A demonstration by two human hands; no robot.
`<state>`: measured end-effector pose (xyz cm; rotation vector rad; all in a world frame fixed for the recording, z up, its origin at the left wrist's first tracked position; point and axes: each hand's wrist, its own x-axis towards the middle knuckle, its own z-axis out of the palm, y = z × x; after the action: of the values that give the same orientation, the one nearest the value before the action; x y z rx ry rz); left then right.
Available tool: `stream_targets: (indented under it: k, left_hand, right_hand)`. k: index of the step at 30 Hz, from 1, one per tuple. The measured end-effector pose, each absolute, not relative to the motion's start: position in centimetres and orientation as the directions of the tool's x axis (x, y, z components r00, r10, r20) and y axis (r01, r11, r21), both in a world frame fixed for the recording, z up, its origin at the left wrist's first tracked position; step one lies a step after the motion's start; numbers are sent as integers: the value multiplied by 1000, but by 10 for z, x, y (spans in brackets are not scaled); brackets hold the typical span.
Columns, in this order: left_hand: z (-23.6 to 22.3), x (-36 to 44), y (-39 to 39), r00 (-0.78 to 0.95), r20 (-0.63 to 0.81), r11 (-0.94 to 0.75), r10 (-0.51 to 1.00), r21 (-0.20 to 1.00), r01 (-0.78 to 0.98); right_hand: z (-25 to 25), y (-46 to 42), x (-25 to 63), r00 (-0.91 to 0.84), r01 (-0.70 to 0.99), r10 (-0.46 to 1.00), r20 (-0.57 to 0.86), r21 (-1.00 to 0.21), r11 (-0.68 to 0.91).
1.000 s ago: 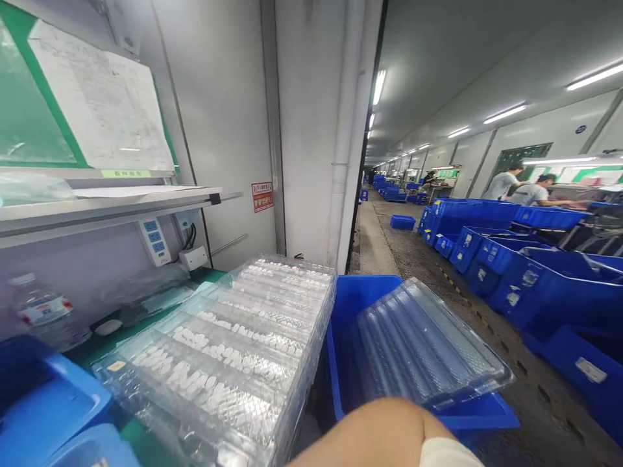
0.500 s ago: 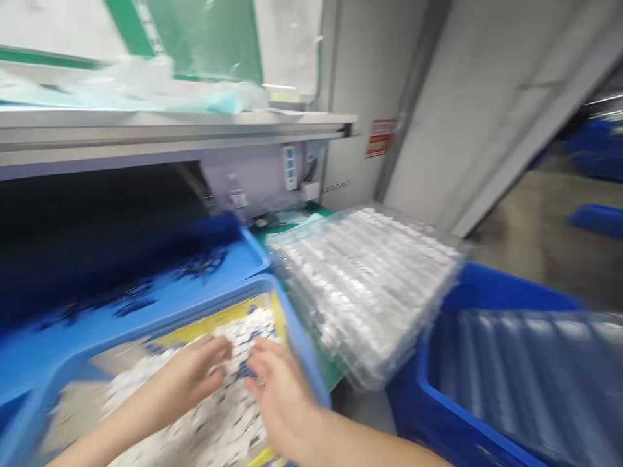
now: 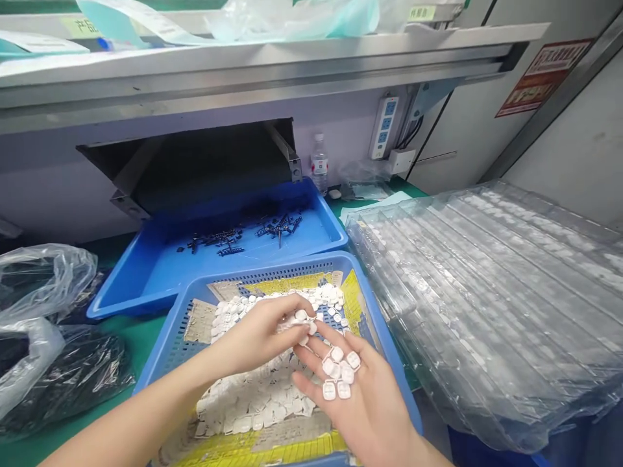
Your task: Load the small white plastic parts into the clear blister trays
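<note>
The left hand (image 3: 265, 331) holds white pieces (image 3: 301, 316) in curled fingers; the right hand (image 3: 372, 405), palm up, fingers extended, bears several more above the blue basket (image 3: 393, 357)

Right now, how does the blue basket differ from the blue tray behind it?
The basket has perforated walls, while the tray has plain ones. The basket holds many white pieces; the tray holds scattered black parts. The basket sits nearer, and the tray farther back. Both are blue.
</note>
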<state>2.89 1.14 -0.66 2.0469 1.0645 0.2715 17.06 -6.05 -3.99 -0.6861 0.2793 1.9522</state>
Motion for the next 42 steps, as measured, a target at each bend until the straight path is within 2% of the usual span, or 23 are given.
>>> stream_targets:
  k: [10,21,27,31,36,42]
  left_hand:
    - [-5,22,19,565,-178,-223,806,792,568]
    - [-6,25,17,592,-265,-100,761,854,510]
    - [-6,26,15,635,-220,-110,740,892,438]
    - [-9,28,8,688,-168,-235,706,861,451]
    - [-14,30,-1,736,-23,-515,676,700,495]
    - [-16,28,-2,740,-8,-543,673,674,501]
  right_hand:
    - [-41,-62,174,-317,-881,739,-594,-104,-461]
    - [-40,-60,173,-315,-895,767,-559,-95,-436]
    - [-39,-61,170,-294,-884,752,-590,-131,-449]
    - [-41,-64,165,-254,-832,771,-584,-275,-482]
    - [-42,-67,163,-195,-778,821,-537,-425,-462]
    - [-41,-69,165,-164,-728,850,-500,-521,-446]
